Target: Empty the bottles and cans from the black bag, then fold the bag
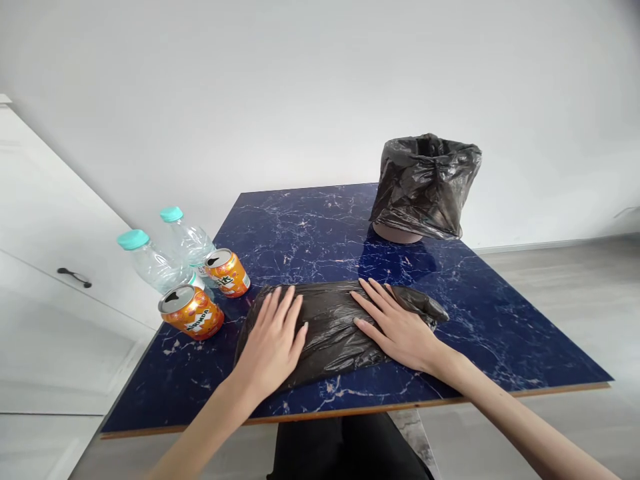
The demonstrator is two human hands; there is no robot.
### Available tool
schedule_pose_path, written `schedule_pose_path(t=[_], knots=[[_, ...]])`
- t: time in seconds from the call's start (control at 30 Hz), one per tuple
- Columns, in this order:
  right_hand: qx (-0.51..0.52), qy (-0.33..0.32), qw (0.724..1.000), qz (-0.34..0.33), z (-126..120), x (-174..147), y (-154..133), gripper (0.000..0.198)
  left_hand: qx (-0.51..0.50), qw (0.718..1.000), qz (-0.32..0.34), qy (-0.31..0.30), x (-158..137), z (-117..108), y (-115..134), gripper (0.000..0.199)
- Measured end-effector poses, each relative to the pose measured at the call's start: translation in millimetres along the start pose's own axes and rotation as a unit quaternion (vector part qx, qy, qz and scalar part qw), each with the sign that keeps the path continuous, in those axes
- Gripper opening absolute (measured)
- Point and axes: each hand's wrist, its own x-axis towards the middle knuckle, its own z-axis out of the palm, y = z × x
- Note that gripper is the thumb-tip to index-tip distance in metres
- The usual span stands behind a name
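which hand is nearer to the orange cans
Left. The left hand lies flat on the black bag, just right of the orange cans; the right hand rests farther right on the bag.

free: bare table (500, 333) right | blocked left: cans (193, 311), bottles (155, 263) | far: lined bin (425, 187)

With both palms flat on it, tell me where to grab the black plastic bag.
Take the black plastic bag at its bunched far-right end, coming from the right: there the film stands up in folds, while the rest lies flat on the blue marble-patterned table under the hands.
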Motion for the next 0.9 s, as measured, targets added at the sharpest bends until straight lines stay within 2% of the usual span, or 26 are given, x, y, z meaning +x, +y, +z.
schedule_pose_path(t=[0.1,0.17,0.27,0.33,0.47,0.63,0.77,0.9], knots=[[-0.009,0.009,1.000,-0.006,1,0,-1,0.067,-0.049,0.997,0.063,-0.022,21,2,36,0.051],[-0.015,0.014,1.000,-0.016,3,0,1,0.066,-0.066,0.993,0.087,-0.048,36,12,59,0.058],[-0.024,0.015,0.999,-0.033,6,0,4,0.064,-0.077,0.991,0.085,-0.073,52,33,80,0.072],[-0.027,0.013,0.999,-0.030,7,-1,5,0.064,-0.077,0.991,0.077,-0.079,56,44,83,0.076],[-0.015,0.010,1.000,-0.010,3,-1,4,0.066,-0.070,0.992,0.072,-0.081,50,45,64,0.075],[0.011,-0.003,1.000,0.003,-1,0,7,0.068,-0.037,0.995,0.025,-0.091,33,31,19,0.065],[0.019,-0.004,1.000,-0.018,-1,4,17,0.067,-0.012,0.997,0.002,-0.082,15,24,-12,0.063],[0.026,-0.006,0.999,-0.046,-5,11,28,0.066,0.004,0.997,0.006,-0.072,-5,18,-30,0.063]])
